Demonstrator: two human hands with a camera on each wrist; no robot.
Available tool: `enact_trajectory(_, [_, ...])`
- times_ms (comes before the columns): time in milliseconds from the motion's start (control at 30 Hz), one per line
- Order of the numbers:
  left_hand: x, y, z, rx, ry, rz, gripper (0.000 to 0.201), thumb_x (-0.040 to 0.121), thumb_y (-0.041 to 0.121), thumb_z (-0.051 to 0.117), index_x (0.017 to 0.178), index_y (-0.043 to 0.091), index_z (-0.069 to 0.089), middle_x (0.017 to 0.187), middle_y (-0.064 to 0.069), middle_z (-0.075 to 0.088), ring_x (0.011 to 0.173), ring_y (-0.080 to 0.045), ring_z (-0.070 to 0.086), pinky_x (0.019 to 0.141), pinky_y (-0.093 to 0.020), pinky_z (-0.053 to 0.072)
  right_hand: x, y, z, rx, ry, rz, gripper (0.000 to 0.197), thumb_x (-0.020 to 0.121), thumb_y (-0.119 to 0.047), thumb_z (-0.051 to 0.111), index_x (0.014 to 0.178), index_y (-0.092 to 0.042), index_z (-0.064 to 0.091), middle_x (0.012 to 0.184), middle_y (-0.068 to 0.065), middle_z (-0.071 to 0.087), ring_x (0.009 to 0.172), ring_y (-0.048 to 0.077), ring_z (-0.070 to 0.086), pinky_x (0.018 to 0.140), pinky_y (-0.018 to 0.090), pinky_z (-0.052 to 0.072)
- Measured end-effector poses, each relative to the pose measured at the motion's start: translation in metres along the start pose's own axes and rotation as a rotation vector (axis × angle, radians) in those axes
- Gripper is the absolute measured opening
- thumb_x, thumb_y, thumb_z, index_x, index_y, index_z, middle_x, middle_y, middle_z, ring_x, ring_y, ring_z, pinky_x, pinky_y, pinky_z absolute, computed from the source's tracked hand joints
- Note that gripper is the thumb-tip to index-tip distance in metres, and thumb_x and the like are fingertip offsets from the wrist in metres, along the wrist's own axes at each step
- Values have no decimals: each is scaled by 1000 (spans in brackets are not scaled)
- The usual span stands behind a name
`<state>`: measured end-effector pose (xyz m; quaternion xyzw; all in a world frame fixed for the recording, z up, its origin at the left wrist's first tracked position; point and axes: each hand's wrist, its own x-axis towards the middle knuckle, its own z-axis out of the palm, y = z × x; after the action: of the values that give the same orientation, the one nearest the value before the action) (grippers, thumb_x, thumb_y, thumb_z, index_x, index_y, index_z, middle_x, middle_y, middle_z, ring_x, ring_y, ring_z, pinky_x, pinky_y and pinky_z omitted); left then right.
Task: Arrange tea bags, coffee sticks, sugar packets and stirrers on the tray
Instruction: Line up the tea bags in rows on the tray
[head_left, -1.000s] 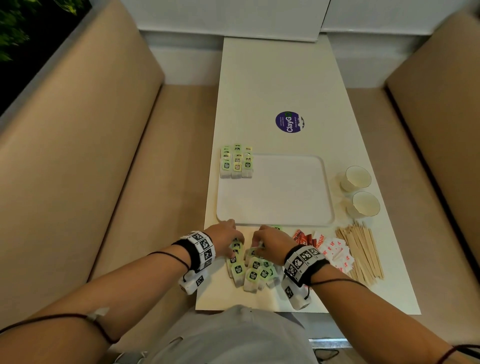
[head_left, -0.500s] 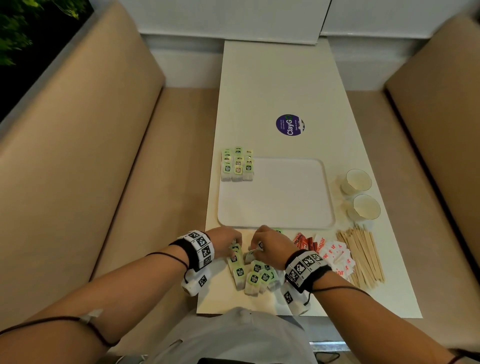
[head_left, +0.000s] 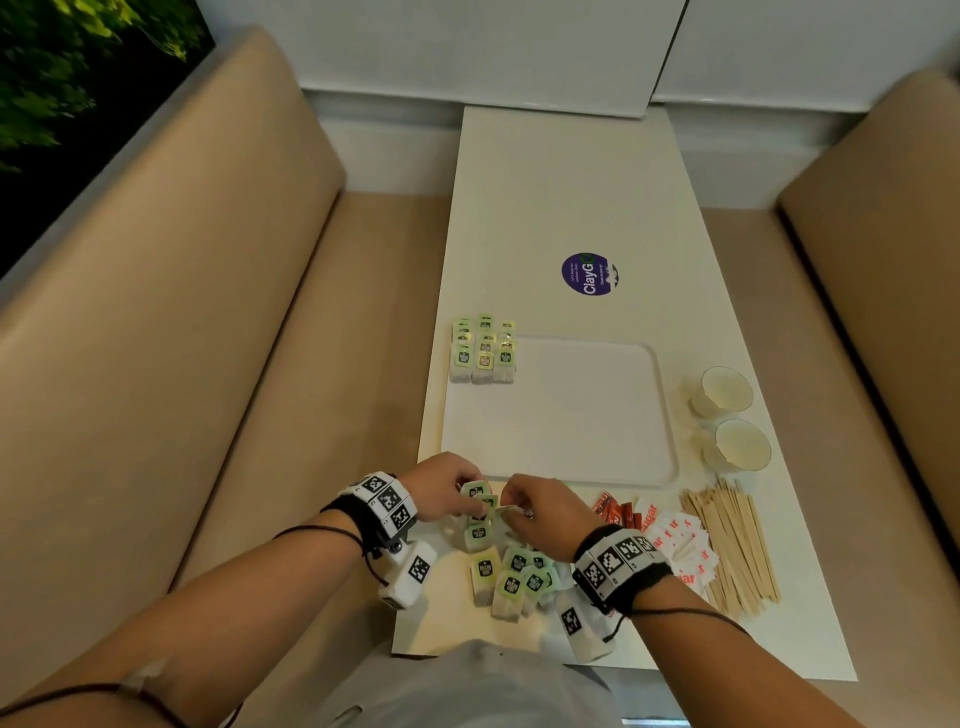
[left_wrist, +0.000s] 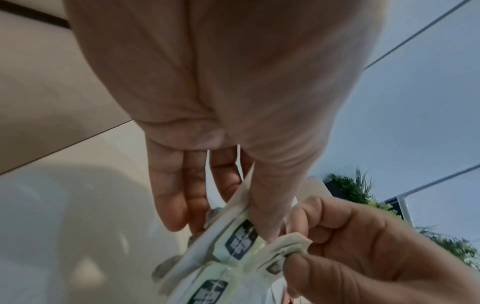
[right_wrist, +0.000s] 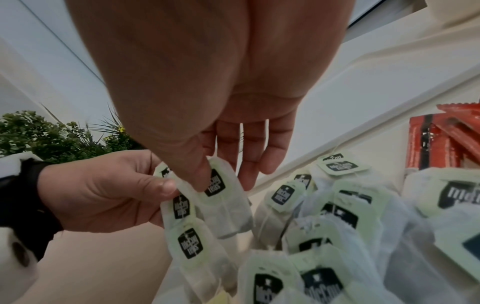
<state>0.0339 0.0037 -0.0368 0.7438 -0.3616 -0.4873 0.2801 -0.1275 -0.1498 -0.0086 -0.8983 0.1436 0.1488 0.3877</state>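
Both hands busy just short of the tray's near edge, over the loose pile of tea bags (head_left: 511, 577) on the tabletop (head_left: 545, 208). Left hand (head_left: 441, 486) pinching a small fanned bunch of tea bags (right_wrist: 187, 214) between thumb and fingers, tags with dark logos facing up. Right hand (head_left: 540, 506) right up against it, thumb and forefinger pinched on one more tea bag (right_wrist: 223, 197) that overlaps the bunch. So: hands together, each clamped on tea bags, lifted a bit off the pile.

White tray (head_left: 597, 415) mostly bare, except three neat rows of tea bags (head_left: 483, 353) stacked at its far left corner, partly hanging past the rim.

Rest of the stuff off to the right of the pile, all on the tabletop and off the tray: red coffee sticks (head_left: 615, 512) just beside the right hand, white sugar packets (head_left: 680, 545) with red print next to those, then a sheaf of wooden stirrers (head_left: 732, 545) lying side by side. Two paper cups (head_left: 727, 415) standing beside the tray's right edge, one behind the other. Round purple sticker (head_left: 588, 274) further up. Beige bench seats (head_left: 182, 312) on both sides, green plants (head_left: 62, 67) at top left. Black-and-white marker bands on both wrists.
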Motion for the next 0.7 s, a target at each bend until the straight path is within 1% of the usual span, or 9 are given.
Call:
enact_trajectory(67, [1, -5, 0, -22, 28, -6, 15, 84, 26, 80, 89, 12, 74, 86, -11, 75, 71, -13, 64, 74, -41, 57, -1, -2, 1, 19, 4, 8, 3, 93, -26, 59, 94, -29, 60, 87, -8, 70, 76, 11, 66, 76, 36, 57])
enact_trajectory(233, [3, -11, -3, -178, 48, -2, 21, 86, 29, 78, 84, 9, 73, 83, -15, 74, 73, -17, 66, 78, -44, 58, -2, -5, -3, 77, 29, 1, 3, 93, -29, 58, 91, -30, 60, 83, -7, 70, 74, 10, 67, 74, 35, 58])
enact_trajectory(267, [3, -12, -3, -213, 49, 2, 24, 87, 31, 77, 82, 9, 72, 80, -13, 73, 74, -17, 66, 79, -45, 58, -2, -6, -4, 76, 39, -10, 3, 93, -29, 58, 91, -30, 60, 83, -7, 70, 75, 10, 66, 75, 35, 57])
enact_trajectory(367, [3, -11, -6, -264, 73, -6, 35, 83, 51, 73, 73, 17, 70, 73, -4, 68, 71, -19, 62, 75, -47, 56, 1, -10, -8, 122, 62, -29, 3, 93, -28, 60, 90, -30, 61, 84, -8, 67, 77, 8, 63, 73, 31, 55])
enact_trajectory(400, [2, -9, -7, -273, 83, -4, 37, 83, 55, 71, 69, 21, 68, 69, -1, 64, 69, -20, 59, 71, -44, 53, 2, -12, -8, 135, 68, -37, 4, 94, -28, 61, 90, -30, 61, 84, -10, 66, 77, 6, 62, 71, 27, 54])
enact_trajectory(467, [-1, -2, -9, -284, 106, 21, 36, 87, 55, 67, 63, 28, 64, 64, 4, 57, 65, -19, 52, 67, -37, 45, 5, -14, -8, 135, 78, -51, 5, 94, -28, 63, 92, -32, 61, 85, -12, 65, 78, 2, 60, 71, 19, 49])
enact_trajectory(533, [-4, 4, -11, -298, 122, 49, 35, 88, 54, 64, 65, 28, 64, 62, 6, 53, 61, -18, 47, 62, -32, 40, 9, -15, -8, 152, 85, -50, 5, 94, -28, 63, 93, -33, 62, 88, -11, 66, 80, 2, 59, 74, 20, 49])
enact_trajectory(633, [-4, 8, -11, -366, 161, 78, 40, 86, 59, 61, 80, 21, 70, 71, -1, 61, 66, -18, 53, 66, -36, 42, 16, -17, -9, 208, 107, -31, 3, 93, -27, 64, 93, -30, 63, 88, -6, 68, 80, 8, 61, 77, 30, 53])
enact_trajectory(700, [-4, 7, -11, -412, 179, 87, 43, 87, 60, 60, 80, 19, 68, 74, -1, 62, 69, -19, 53, 69, -38, 41, 19, -20, -9, 234, 137, -25, 3, 94, -26, 64, 93, -29, 63, 87, -7, 68, 78, 7, 60, 75, 26, 51])
